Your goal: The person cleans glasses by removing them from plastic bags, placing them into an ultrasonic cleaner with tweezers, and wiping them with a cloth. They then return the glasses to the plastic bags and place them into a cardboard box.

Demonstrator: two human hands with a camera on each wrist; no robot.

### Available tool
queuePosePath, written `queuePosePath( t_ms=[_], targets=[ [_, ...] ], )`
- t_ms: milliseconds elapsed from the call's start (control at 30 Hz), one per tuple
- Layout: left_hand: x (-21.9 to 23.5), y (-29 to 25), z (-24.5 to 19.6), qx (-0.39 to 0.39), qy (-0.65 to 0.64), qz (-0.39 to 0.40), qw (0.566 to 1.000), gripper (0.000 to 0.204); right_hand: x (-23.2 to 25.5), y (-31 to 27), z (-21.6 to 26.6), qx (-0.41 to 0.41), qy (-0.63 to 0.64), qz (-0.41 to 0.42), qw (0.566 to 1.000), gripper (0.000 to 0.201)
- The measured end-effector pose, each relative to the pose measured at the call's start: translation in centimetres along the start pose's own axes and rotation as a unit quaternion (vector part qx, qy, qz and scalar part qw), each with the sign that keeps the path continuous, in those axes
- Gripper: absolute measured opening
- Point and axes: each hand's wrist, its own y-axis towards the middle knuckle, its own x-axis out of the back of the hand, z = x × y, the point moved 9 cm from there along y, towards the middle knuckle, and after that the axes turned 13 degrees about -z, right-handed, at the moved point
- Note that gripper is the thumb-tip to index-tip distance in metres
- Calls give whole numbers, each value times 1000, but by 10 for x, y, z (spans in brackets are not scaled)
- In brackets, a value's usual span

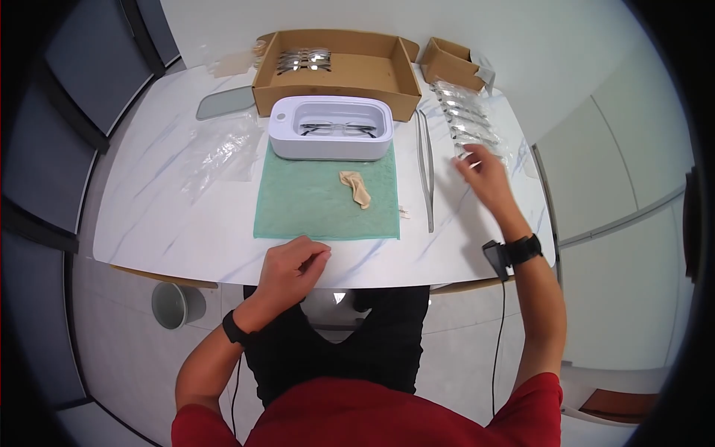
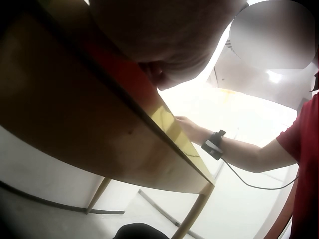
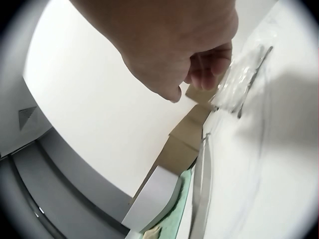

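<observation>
Clear, crinkled plastic packets (image 1: 468,113) lie in a row on the white, blue-veined table (image 1: 179,223), just beside the bare right hand (image 1: 485,179), its fingers loosely bent and apart from the thumb. The bare left hand (image 1: 293,270), fingers loosely curled, is at the near edge.

The head view is bright and even, with the fisheye lens bowing the edges of the counter (image 1: 164,171) and blacking out the corners; glare flecks the plastic bag (image 1: 223,153) and the packets (image 1: 469,115). The left wrist view is strongly backlit: the left grip (image 2: 169,40) sinks into deep shade, the middle right burns out to white, and a blurred oval covers the upper right. The right wrist view looks hazy and soft, with a broad grey shadow across the counter.
</observation>
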Motion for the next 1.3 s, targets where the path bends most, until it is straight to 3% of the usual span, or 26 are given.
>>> queuePosePath(
  t_ms=[133,233,333,433,567,633,733,867,900,1000,1167,1300],
  targets=[
    [1,-3,6,15,-11,2,1000,2,-43,-30,49,25,-109,105,988,73],
    [3,-4,7,16,-15,1,1000,2,-53,-33,53,11,-141,125,982,74],
    [4,-5,7,4,-19,1,1000,3,-59,-33,36,21,-174,132,976,63],
    [5,-4,8,-3,-23,6,1000,4,-57,-33,14,-15,-107,131,986,54],
    [4,-3,4,51,-72,34,995,12,-34,-40,5,-147,20,116,982,39],
    [6,6,-18,-9,-51,41,998,24,-19,-46,1,-206,83,86,971,34],
    [-8,20,-40,-99,46,42,993,45,6,-47,13,-189,124,40,973,30],
    [-52,42,-28,-134,169,79,973,63,36,-46,63,-47,141,1,989,26],
    [-61,47,-21,-136,192,79,969,60,44,-47,77,-35,86,6,996,25],
    [-83,60,-6,-136,250,87,955,50,59,-52,148,233,-77,-14,969,26],
    [-95,67,1,-126,253,113,952,28,48,-48,173,277,-189,-2,942,24],
    [-95,65,-6,-117,214,103,964,25,35,-38,178,316,-229,-3,921,23]
  ],
)
